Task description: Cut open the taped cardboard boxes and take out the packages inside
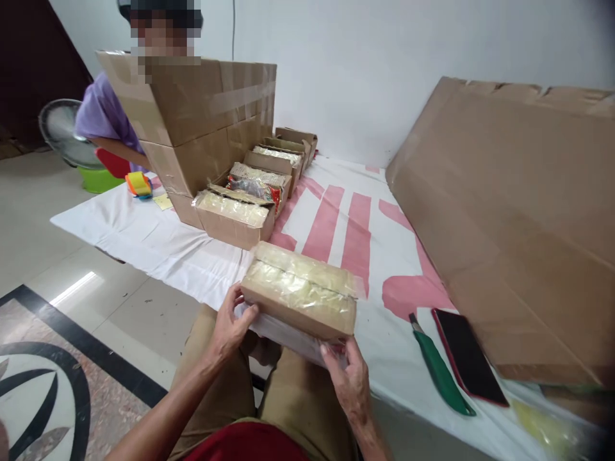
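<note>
A small cardboard box, taped over its top with clear tape, rests above my knees with a clear plastic wrap under it. My left hand grips the box's left end and the plastic, fingers curled. My right hand pinches the plastic at the box's lower right corner.
A row of similar taped boxes runs back along a white and pink sheet. Large cartons stand behind them, and another person's sleeve shows beyond. Flattened cardboard leans at right. A green-handled knife and a phone lie nearby.
</note>
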A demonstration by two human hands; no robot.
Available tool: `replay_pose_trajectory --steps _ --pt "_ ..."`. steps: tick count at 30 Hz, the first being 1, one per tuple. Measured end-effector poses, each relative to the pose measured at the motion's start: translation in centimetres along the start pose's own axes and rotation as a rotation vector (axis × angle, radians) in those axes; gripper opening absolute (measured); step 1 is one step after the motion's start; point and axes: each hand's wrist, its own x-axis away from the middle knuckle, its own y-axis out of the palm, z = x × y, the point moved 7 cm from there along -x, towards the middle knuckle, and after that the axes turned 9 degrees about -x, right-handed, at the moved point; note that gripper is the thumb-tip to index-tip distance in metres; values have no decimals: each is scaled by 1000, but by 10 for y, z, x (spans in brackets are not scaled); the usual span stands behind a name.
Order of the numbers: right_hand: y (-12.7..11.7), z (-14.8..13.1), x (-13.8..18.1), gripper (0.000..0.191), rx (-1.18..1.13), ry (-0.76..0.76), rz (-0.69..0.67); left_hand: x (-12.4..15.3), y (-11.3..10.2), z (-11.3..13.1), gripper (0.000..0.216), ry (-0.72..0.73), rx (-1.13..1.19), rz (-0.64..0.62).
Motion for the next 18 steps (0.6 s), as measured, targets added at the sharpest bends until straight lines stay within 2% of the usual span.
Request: replay_pose_trajectory --steps 3,6,10,13,15,18 --pt "-6 -10 14 43 42 -81 -42 17 -21 -13 55 -46 -14 13" --pt "-44 -13 4 38 167 -167 66 17 -34 -12 61 -10 15 48" --pt "-122 0 -14 38 542 -218 241 3 -39 19 59 81 40 137" --pt "-160 17 -21 48 869 -202 292 -10 -36 50 59 173 92 176" --pt "-169 24 -25 53 1016 -193 275 -21 -33 64 57 228 102 168" --pt "-166 24 -31 60 1131 -204 243 -39 -28 76 50 300 38 129"
